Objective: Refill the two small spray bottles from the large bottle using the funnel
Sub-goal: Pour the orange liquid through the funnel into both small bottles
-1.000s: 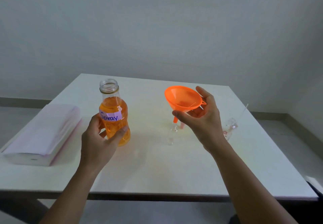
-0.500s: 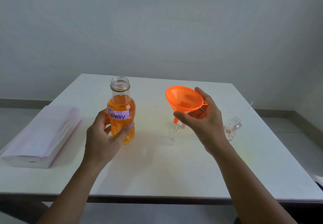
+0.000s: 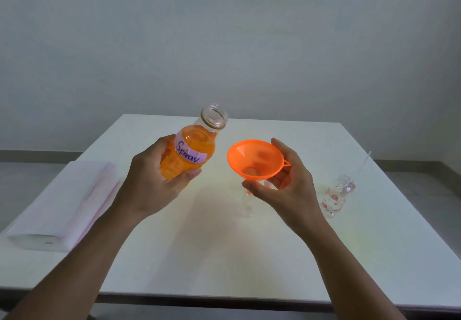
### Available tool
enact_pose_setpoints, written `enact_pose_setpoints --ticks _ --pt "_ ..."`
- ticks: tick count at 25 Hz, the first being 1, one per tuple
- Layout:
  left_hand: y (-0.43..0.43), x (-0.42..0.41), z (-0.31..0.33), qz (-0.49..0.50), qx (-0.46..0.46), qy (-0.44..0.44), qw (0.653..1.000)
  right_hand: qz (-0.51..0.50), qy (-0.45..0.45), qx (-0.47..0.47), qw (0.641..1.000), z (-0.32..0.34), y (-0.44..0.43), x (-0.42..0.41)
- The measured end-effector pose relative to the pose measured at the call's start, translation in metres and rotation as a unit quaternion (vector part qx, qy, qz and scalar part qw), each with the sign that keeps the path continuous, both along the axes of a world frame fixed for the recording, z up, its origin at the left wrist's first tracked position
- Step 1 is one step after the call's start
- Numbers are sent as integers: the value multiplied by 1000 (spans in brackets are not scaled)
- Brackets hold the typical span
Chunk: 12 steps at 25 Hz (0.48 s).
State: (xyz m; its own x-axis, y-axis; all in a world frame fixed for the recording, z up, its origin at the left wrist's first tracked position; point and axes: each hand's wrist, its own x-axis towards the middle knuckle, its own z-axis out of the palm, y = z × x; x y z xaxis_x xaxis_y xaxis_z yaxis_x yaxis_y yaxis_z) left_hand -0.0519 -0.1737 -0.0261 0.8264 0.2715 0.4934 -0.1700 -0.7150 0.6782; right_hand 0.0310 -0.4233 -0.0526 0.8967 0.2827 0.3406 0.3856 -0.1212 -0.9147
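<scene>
White square table [image 3: 174, 257]: left hand [image 3: 154, 185] clamps the tilted, uncapped clear bottle of orange liquid [image 3: 192, 152]; right hand [image 3: 284, 190] pinches an orange plastic funnel [image 3: 254, 157] above a small clear bottle [image 3: 247, 210] mid-table.

Bare forearms, no sleeves; hands, left [image 3: 152, 182], right [image 3: 287, 190], ungloved, ringless.

Bare table [image 3: 199, 257] near the front edge (paper stack [image 3: 62, 202] far left).

Funnel [image 3: 254, 160] spout, small bottle [image 3: 247, 207] neck hidden behind right hand [image 3: 282, 187].
</scene>
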Motion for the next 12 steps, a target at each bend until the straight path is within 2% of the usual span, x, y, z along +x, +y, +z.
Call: enact_pose_setpoints --ticks 5,12 --pt "18 12 10 -9 101 40 994 3 3 9 1000 -6 0 -2" --pt "30 22 11 -8 178 70 981 6 -5 17 1000 -2 -2 1"
